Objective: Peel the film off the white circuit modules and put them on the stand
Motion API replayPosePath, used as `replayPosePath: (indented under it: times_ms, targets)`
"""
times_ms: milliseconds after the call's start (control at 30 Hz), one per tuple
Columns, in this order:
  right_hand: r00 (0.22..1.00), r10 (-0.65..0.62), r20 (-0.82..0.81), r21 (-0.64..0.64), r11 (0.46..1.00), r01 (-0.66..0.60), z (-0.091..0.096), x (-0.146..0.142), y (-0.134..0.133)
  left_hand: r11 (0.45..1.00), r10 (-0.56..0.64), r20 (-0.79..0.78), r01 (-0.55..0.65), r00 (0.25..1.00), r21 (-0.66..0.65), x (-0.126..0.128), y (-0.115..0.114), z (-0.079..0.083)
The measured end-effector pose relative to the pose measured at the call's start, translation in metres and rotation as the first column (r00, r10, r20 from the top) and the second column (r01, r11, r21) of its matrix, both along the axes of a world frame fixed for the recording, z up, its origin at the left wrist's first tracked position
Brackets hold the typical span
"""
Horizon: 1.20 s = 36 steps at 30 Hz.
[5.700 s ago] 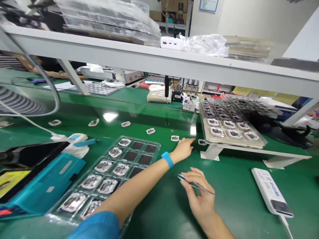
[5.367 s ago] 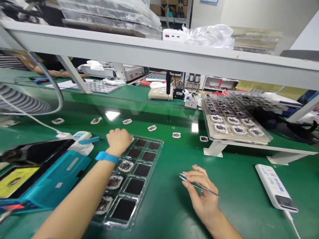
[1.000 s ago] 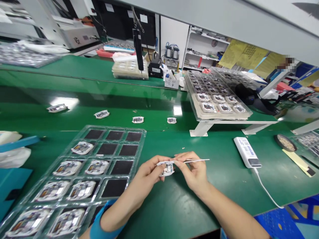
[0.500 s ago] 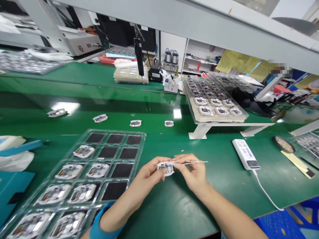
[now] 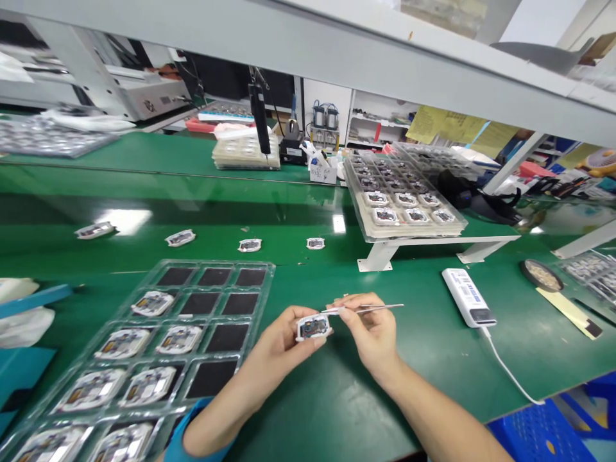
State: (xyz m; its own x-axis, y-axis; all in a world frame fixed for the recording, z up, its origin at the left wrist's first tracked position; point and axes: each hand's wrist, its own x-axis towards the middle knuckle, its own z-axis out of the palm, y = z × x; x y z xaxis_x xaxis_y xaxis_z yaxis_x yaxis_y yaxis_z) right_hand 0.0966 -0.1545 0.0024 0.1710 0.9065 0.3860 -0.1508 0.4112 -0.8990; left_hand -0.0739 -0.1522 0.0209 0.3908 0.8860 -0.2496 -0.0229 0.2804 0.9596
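Note:
My left hand (image 5: 275,346) grips a small white watch-like housing (image 5: 314,328) with circuitry showing inside, its thumb along the lower edge. Between the thumb and fingers of my right hand (image 5: 373,330) are thin metal tweezers (image 5: 391,306), lying nearly level. Their tips point left, at the housing's upper right edge; I cannot tell whether they touch it. To the left lies a clear compartment tray (image 5: 267,282) with dark pads, several of its pockets holding similar housings (image 5: 179,339). Beyond my hands, loose housings, among them one on the right (image 5: 316,243), sit in a row on the green surface.
A white metal stand (image 5: 378,256) carries stacked trays (image 5: 409,224) of housings at the back right. Right of my hands lies a white boxy device (image 5: 468,296) with a cable (image 5: 513,372). A round dish (image 5: 541,276) sits farther right. A black electric screwdriver (image 5: 258,119) hangs behind.
The housing in my left hand has tilted, so its inside shows more, and the left thumb has moved from its face to the lower edge. The camera view has shifted slightly.

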Motion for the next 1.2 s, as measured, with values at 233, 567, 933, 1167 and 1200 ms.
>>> replayPosePath:
  times_ms: [233, 567, 933, 1167, 1200]
  targets:
    - [0.982, -0.053, 0.179, 0.122, 0.992, 0.031, 0.0026, -0.0011, -0.0014, 0.999, 0.048, -0.040, -0.047, 0.998, 0.021, 0.0029, 0.0003, 0.0032]
    - [0.957, -0.068, 0.283, 0.190, 0.982, 0.014, -0.0012, -0.0024, -0.0024, 0.990, 0.142, 0.010, -0.142, 0.990, 0.012, 0.0038, -0.0058, 0.0009]
    - [0.926, -0.086, 0.367, 0.203, 0.979, 0.010, 0.0037, -0.0017, -0.0033, 0.984, 0.178, 0.047, -0.178, 0.983, -0.019, 0.0044, -0.0071, -0.0028]
    - [0.988, -0.054, 0.147, 0.114, 0.993, 0.038, -0.0010, -0.0024, 0.0003, 0.995, 0.102, 0.029, -0.102, 0.994, 0.004, 0.0042, -0.0016, -0.0004]
    - [0.992, -0.058, 0.114, 0.109, 0.993, 0.046, -0.0005, -0.0026, 0.0002, 0.995, 0.101, 0.021, -0.101, 0.995, 0.004, 0.0046, -0.0015, 0.0009]
